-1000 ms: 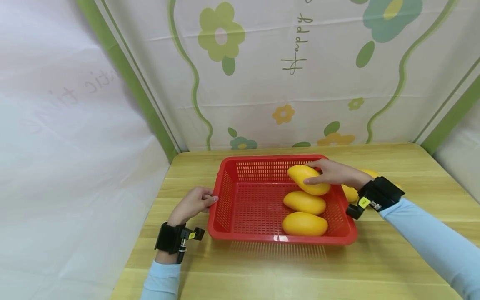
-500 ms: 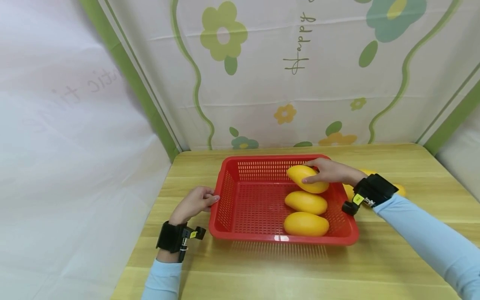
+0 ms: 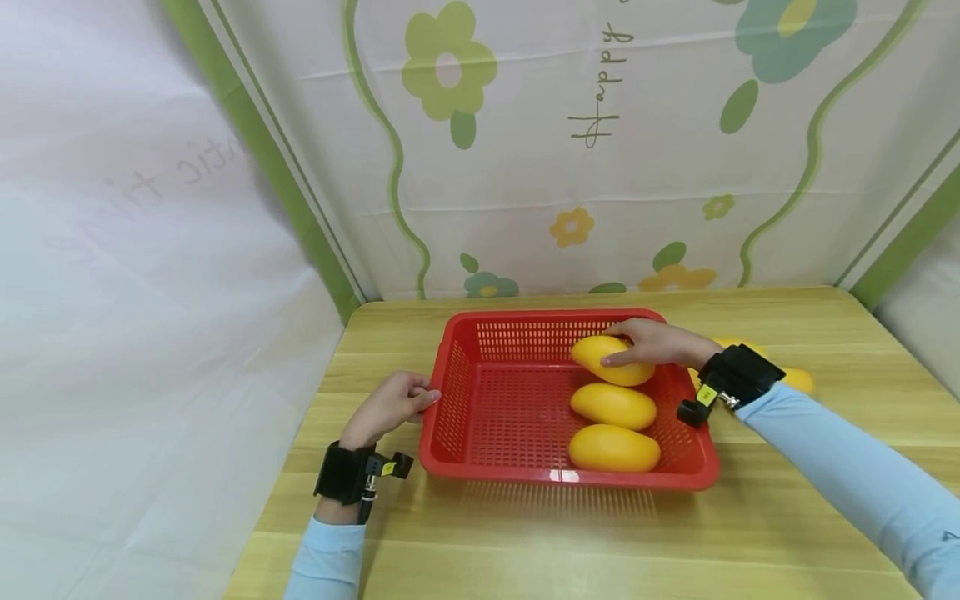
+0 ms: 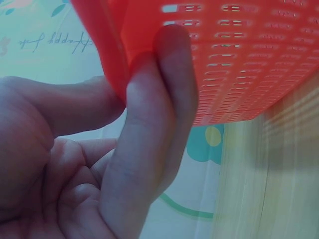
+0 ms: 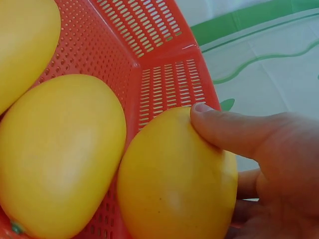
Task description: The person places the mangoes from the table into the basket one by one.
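Observation:
A red plastic basket (image 3: 517,477) with slotted walls stands on the table. Its left rim is pinched by my left hand (image 3: 388,408), thumb on top and fingers under the edge against the outer wall in the left wrist view. Inside the basket's back right part, my right hand (image 3: 651,342) grips a yellow mango (image 5: 174,179) between thumb and fingers. Just in front of it lies a second mango (image 3: 613,407), and a third mango (image 3: 613,448) is nearest the front wall. In the right wrist view the held mango touches or nearly touches its neighbour (image 5: 62,154).
More yellow mangoes (image 3: 799,382) lie on the wooden table (image 3: 862,333) right of the basket, partly hidden by my right wrist. A white flowered cloth (image 3: 517,167) hangs behind the table, and a white sheet (image 3: 150,333) hangs at the left.
My right hand has lowered the mango slightly and moved a little left, bringing it down beside the second one. The left hand keeps its hold on the rim.

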A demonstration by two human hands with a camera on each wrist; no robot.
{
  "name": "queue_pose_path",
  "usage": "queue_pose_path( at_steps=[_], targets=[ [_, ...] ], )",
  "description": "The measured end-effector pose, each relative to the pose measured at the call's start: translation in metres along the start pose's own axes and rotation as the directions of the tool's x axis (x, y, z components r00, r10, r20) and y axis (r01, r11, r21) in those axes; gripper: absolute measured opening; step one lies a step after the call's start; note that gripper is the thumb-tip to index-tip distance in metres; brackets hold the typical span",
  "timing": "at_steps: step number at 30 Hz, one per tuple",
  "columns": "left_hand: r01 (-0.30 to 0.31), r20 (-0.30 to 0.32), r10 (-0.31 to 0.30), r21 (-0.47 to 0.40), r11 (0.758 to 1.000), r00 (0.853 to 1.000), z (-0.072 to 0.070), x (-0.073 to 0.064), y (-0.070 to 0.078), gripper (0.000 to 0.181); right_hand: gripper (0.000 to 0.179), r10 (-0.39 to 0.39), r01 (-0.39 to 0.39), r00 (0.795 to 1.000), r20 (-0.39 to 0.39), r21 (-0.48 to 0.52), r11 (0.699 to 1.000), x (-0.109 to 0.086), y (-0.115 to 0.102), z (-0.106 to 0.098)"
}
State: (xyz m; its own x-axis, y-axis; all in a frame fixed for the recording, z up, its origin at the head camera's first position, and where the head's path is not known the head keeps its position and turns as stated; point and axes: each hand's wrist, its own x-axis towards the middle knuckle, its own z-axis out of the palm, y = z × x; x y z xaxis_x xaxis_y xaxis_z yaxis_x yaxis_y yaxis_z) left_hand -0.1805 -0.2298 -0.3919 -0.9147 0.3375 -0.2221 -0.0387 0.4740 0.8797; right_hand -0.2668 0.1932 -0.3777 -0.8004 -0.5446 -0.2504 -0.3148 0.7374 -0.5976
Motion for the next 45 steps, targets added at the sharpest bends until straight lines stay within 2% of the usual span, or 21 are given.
queue_pose_path(
  at_steps=[15, 23, 28, 36, 42, 45],
  targets=[
    [-0.001, -0.007, 0.001, 0.002, 1.0, 1.0, -0.002, -0.002, 0.001, 0.025, 0.077, 0.04, -0.039, 0.998, 0.044, -0.021, 0.999, 0.008, -0.001, -0.002],
    [0.012, -0.018, -0.012, 0.001, 1.0, 1.0, -0.002, -0.001, 0.002, 0.024, 0.07, 0.028, -0.027, 1.0, 0.007, -0.065, 0.997, 0.011, -0.003, 0.0],
    [0.015, -0.024, -0.015, 0.016, 1.0, 1.0, 0.0, 0.0, 0.0, 0.023, 0.067, 0.053, -0.054, 0.999, -0.009, -0.077, 0.996, 0.012, -0.001, 0.002],
    [0.01, -0.028, -0.009, 0.028, 1.0, 1.0, 0.002, 0.001, -0.003, 0.022, 0.054, 0.05, -0.051, 0.999, -0.019, -0.076, 0.996, 0.012, 0.001, 0.007],
    [0.004, -0.02, -0.003, 0.025, 1.0, 1.0, 0.001, 0.0, -0.001, 0.024, 0.031, 0.024, -0.029, 0.999, -0.044, -0.102, 0.994, 0.009, -0.002, 0.007],
    [-0.001, -0.016, 0.002, 0.023, 1.0, 1.0, 0.0, 0.0, -0.001, 0.025, 0.028, 0.029, -0.034, 0.999, -0.04, -0.115, 0.993, 0.009, -0.002, 0.007]
  ],
)
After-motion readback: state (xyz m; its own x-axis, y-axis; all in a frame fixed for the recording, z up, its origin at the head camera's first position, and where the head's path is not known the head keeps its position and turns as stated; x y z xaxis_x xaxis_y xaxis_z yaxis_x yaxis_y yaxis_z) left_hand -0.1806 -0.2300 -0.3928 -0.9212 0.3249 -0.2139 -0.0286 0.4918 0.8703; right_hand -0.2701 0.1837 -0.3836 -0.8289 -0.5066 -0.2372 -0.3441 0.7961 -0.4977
